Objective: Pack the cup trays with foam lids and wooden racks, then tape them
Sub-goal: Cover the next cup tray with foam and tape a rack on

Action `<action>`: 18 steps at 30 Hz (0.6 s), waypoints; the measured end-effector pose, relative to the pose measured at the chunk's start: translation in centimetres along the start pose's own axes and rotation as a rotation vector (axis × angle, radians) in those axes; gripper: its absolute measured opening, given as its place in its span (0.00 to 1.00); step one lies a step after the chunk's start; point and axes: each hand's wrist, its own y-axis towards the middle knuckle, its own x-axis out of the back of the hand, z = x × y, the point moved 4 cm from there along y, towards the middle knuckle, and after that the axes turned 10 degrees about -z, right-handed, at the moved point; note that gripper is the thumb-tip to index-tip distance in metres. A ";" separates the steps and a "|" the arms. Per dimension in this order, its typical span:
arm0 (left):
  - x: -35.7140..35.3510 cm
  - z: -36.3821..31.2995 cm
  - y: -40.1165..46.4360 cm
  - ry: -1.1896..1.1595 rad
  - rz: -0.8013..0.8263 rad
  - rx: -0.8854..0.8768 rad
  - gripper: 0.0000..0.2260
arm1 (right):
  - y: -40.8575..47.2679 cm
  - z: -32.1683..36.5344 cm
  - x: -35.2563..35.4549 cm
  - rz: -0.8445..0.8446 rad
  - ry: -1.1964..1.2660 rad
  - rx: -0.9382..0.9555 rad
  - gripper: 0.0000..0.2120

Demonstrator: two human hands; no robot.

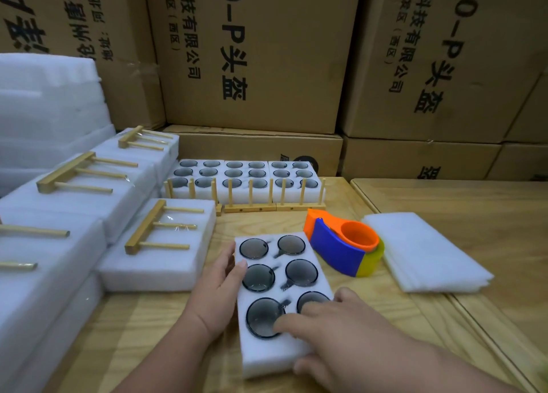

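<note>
While your left hand (221, 285) steadies the left edge of the foam cup tray (283, 354), with its thumb hooked over the top face and its fingers down the side, your right hand (332, 330) lies across the tray's near right corner. Its fingers are mostly straight and spread over the top, touching the rims of the two nearest glass cups (264, 317), and its thumb wraps the tray's near edge; whether that amounts to a firm hold I cannot tell. The tray sits flat on the wooden table (430, 312), directly in front of you, with six dark glass cups sunk in two columns of three.

Just beyond the tray's far right corner lies the tape dispenser (344, 250), orange, blue and yellow, resting on its side. To the right of the dispenser lies a stack of thin foam lids (427, 253), lying flat. Farther back, three more filled cup trays (246, 176) stand side by side, and upright wooden racks (252, 205) line their near edge. To your left, finished foam packs (154, 262) are stacked, each with a wooden rack taped flat on top. Cardboard cartons (267, 66) with printed characters form a wall behind the table.
</note>
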 end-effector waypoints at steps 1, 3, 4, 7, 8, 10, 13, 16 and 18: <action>-0.1 0.3 0.1 0.010 0.006 0.010 0.25 | 0.0 -0.2 0.3 -0.025 0.039 -0.006 0.21; -0.2 0.6 0.1 0.037 0.006 0.029 0.33 | 0.3 -1.1 1.1 -0.161 0.143 -0.073 0.21; -0.2 0.5 0.1 0.050 0.003 0.036 0.35 | 0.6 -1.7 1.5 -0.253 0.205 -0.123 0.21; -0.3 0.1 -0.1 0.071 0.002 0.035 0.32 | 2.2 -3.6 1.3 -0.409 0.392 -0.284 0.18; -0.3 0.0 -0.1 0.074 0.003 0.036 0.30 | 3.0 -4.1 0.8 -0.401 0.423 -0.324 0.19; -0.4 -0.1 -0.1 0.071 0.011 0.036 0.27 | 5.0 -4.7 -0.2 -0.359 0.429 -0.356 0.23; -0.4 -0.1 -0.2 0.058 0.024 0.033 0.29 | 8.2 -5.0 -1.2 -0.337 0.378 -0.367 0.29; -0.3 0.0 -0.4 0.036 0.009 0.076 0.27 | 10.7 -5.5 -1.9 -0.299 0.347 -0.417 0.32; -0.2 -0.1 -0.5 0.051 0.008 0.073 0.26 | 11.7 -5.7 -2.8 -0.212 0.294 -0.453 0.35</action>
